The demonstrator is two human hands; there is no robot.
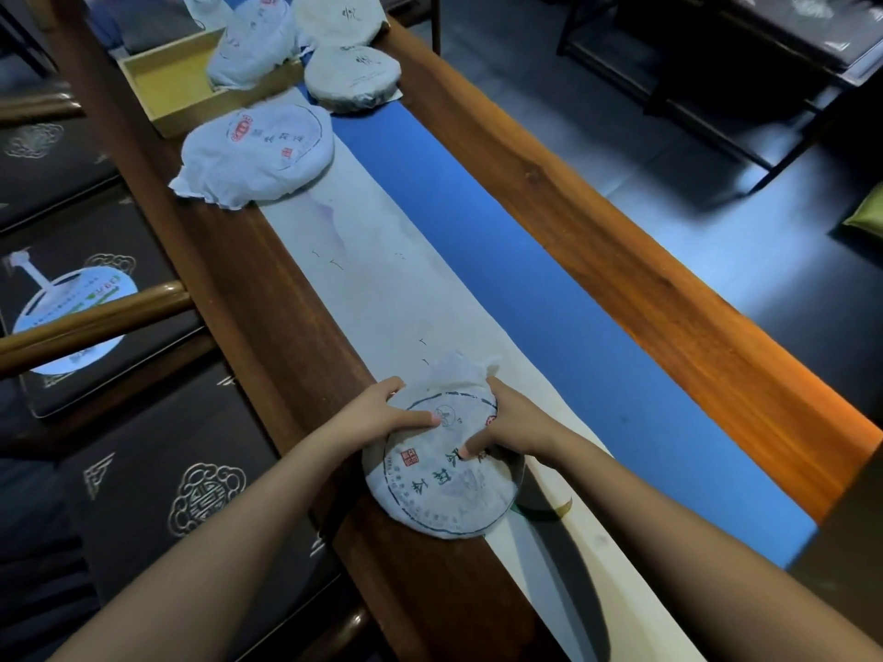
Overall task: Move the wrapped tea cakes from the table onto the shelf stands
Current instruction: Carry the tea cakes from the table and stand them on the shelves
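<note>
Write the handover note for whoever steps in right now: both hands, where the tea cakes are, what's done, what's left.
Left hand: grips the left edge of the near tea cake, thumb on top.
Right hand: grips its right edge, thumb on top.
That cake lies at the near end of the table, partly on the runner.
Other cakes: one mid-table, one leaning in the wooden tray, two at the far end.
Done: nothing visibly shelved; the shelf stands are not in view.
Left: lift this cake, carry it to a stand, then move the others.
</note>
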